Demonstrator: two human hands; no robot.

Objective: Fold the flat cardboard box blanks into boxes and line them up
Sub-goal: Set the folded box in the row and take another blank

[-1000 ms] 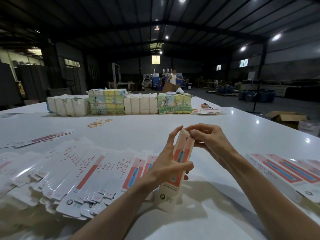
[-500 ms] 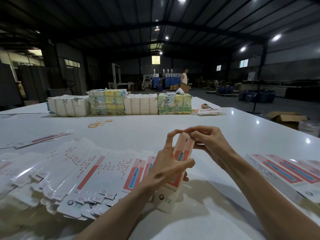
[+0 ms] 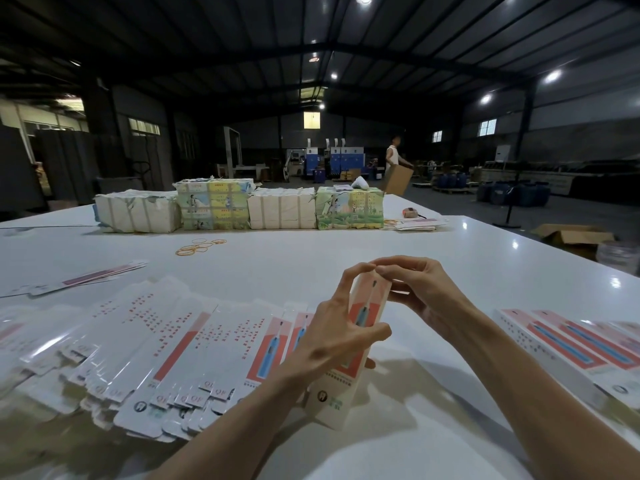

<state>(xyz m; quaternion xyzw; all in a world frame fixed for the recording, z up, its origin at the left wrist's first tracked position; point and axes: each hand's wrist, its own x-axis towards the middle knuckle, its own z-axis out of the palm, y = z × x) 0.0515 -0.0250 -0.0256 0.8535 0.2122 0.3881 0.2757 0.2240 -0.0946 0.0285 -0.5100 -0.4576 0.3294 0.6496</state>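
The left hand (image 3: 332, 337) grips the box (image 3: 367, 306) mid-body; the right hand (image 3: 419, 292) pinches its top end. A finished row (image 3: 568, 344) lies right; many blanks (image 3: 173, 341) on the desk (image 3: 346, 244) await folding.

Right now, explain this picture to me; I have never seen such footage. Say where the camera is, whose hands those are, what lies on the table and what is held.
There is no machine here: a person wears one wide-angle camera on the head, so you look down at their own two hands. The left hand holds a long printed box round its middle, its lower end at the white table; the right hand pinches its top end. Left of it lies a fanned heap of flat blanks; on the right, a row of the same boxes. Farther off lie rubber bands and wrapped bundles.
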